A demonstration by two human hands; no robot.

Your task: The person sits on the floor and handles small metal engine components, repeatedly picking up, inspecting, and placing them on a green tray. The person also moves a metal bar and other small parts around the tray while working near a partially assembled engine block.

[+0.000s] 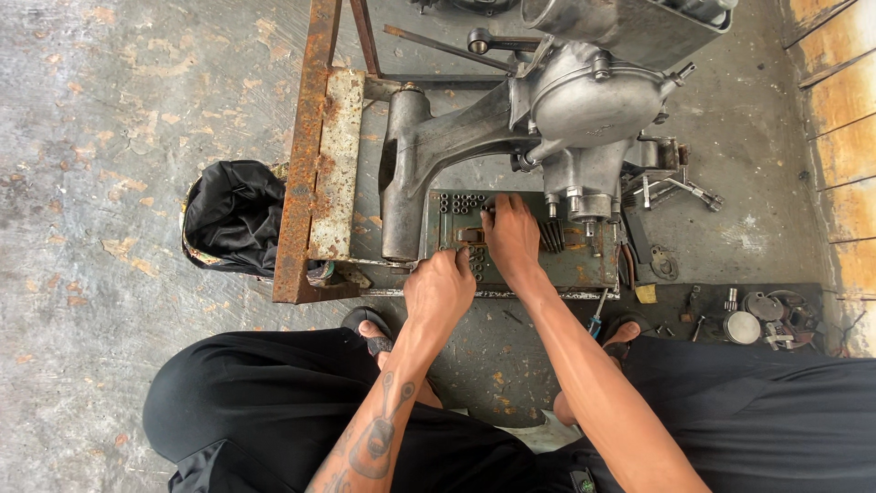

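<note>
Stained concrete floor: both hands in the green metal socket tray (584, 265) under a grey engine casing (584, 100), right hand (511, 233) fingers pinched on a socket at its middle, left hand (440, 288) curled, gripping its near edge.

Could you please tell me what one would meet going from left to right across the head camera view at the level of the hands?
Black bag → rusty metal frame → left hand → right hand → round metal parts on the floor.
</note>
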